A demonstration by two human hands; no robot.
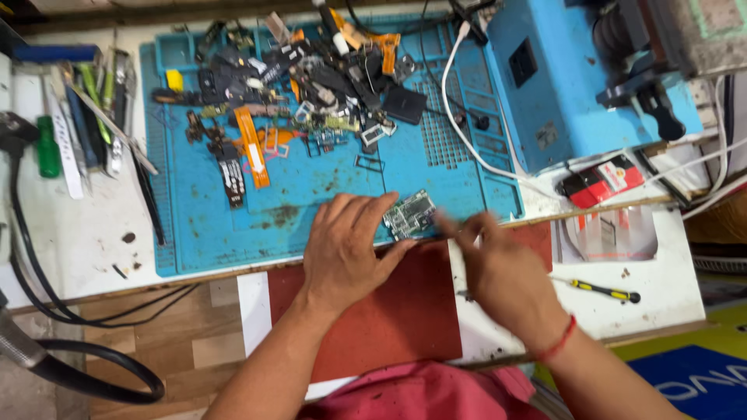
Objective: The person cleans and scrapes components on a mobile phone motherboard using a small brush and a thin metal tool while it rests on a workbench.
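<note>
My left hand (pixel 348 245) rests on the front edge of the blue work mat (pixel 233 225), fingers holding down a small green circuit board (pixel 410 215). My right hand (pixel 498 268), blurred, is just right of the board with fingers pinched together near the board's edge; a thin tool may be in them, but I cannot make it out. A red thread bracelet is on the right wrist. Below both hands lies a dark red sheet (pixel 389 319).
A heap of phone parts and orange flex cables (pixel 311 93) covers the mat's back. A blue machine (pixel 560 78) stands at the right. Tweezers and tools (pixel 93 117) lie left. A yellow-handled screwdriver (pixel 603 292) lies right. Black cables (pixel 78 365) run at the lower left.
</note>
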